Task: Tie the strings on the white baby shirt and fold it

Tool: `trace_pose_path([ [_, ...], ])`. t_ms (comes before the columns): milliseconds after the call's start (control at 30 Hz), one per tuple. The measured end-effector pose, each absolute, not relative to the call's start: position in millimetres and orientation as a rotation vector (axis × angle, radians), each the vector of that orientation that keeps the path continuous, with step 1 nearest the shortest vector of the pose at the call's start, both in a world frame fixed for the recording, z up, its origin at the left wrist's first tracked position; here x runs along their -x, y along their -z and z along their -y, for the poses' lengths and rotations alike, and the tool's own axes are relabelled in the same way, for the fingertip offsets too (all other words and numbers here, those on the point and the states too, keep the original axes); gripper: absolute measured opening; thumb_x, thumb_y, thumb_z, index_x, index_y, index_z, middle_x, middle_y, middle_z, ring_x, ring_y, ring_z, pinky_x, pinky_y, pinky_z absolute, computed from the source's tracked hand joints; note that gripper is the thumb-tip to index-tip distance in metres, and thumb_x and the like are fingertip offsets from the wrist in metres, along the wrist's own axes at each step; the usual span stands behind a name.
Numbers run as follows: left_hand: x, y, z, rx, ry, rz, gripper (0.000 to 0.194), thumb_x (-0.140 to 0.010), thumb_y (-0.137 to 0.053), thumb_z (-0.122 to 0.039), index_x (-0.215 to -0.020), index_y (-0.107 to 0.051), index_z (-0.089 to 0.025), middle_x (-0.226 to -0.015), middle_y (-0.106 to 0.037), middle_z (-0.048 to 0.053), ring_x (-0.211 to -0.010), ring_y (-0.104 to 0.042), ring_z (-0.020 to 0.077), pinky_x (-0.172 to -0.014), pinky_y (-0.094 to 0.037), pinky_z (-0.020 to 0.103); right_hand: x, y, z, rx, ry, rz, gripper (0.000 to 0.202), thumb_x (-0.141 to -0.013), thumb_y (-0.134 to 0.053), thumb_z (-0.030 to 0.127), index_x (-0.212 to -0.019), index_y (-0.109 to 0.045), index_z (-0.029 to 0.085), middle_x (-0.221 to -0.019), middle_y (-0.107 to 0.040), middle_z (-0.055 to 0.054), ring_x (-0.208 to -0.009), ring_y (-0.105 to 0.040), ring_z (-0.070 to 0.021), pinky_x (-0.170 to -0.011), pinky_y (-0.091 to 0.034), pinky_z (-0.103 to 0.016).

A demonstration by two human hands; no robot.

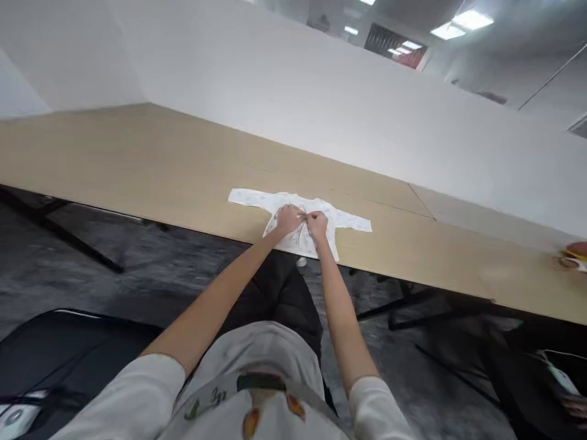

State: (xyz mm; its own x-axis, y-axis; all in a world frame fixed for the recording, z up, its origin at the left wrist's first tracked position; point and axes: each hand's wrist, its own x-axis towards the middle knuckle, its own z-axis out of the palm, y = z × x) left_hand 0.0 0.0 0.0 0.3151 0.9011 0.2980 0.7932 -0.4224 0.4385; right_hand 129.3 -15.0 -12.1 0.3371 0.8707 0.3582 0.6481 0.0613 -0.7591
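Flat on the worktop [183, 177], right at the edge, the shirt [300, 242] has its sleeves [250, 197] spread already; left hand [288, 219] and right hand [318, 225] look curled, pinching its middle, which seems not fully closed yet.

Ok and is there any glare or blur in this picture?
Head view: the ceiling lights are blown out white; the table blurs toward its right end; the left hand and right hand show soft fingertip detail over the white garment.
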Motion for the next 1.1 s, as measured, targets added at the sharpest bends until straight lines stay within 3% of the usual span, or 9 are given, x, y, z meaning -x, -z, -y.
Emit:
trace_pose_path([
  [167,0,3,-3,-2.356,-0.837,-1.483,0.027,-0.088,-0.064,-0.041,-0.102,-0.08,-0.026,-0.113,-0.073,0.008,-0.109,-0.06,0.0292,-0.098,-0.042,0.04,-128,11,19,1.622,-0.359,1.383,0.022,-0.072,-0.046,0.02,-0.061,-0.066,0.017,-0.068,-0.067,-0.006,-0.074,-0.061,-0.0204,-0.076,-0.047,-0.029],
  [333,2,6,-6,-2.272,-0.983,-1.385,0.019,-0.086,-0.064,-0.026,-0.095,-0.08,-0.024,-0.105,-0.077,0.005,-0.106,-0.064,0.0258,-0.102,-0.043,0.04,-128,8,20,1.563,-0.455,1.25,0.024,-0.074,-0.05,0.022,-0.08,-0.072,0.015,-0.083,-0.074,-0.008,-0.082,-0.065,-0.0218,-0.084,-0.049,-0.032],
  [500,4,7,-8,-2.171,-1.069,-1.266,0.021,-0.087,-0.061,-0.025,-0.097,-0.079,-0.021,-0.102,-0.078,0.005,-0.098,-0.068,0.0215,-0.097,-0.048,0.035,-129,7,20,1.495,-0.523,1.154,0.03,-0.07,-0.051,0.019,-0.089,-0.073,0.014,-0.092,-0.076,-0.009,-0.085,-0.067,-0.0204,-0.086,-0.05,-0.031],
  [867,4,4,-7,-2.082,-1.078,-1.246,0.023,-0.087,-0.059,-0.022,-0.1,-0.078,-0.018,-0.102,-0.078,0.006,-0.096,-0.071,0.0206,-0.092,-0.052,0.031,-129,4,28,1.516,-0.466,1.253,0.045,-0.066,-0.044,0.019,-0.1,-0.073,0.012,-0.063,-0.064,0.001,-0.059,-0.054,-0.0147,-0.065,-0.045,-0.025],
  [1100,4,3,-5,-2.019,-1.101,-1.257,0.02,-0.084,-0.061,-0.022,-0.094,-0.078,-0.019,-0.098,-0.078,0.005,-0.095,-0.071,0.0201,-0.091,-0.053,0.03,-126,5,27,1.492,-0.524,1.269,0.031,-0.068,-0.053,0.022,-0.092,-0.071,0.017,-0.072,-0.071,-0.001,-0.068,-0.065,-0.0165,-0.072,-0.051,-0.028],
])
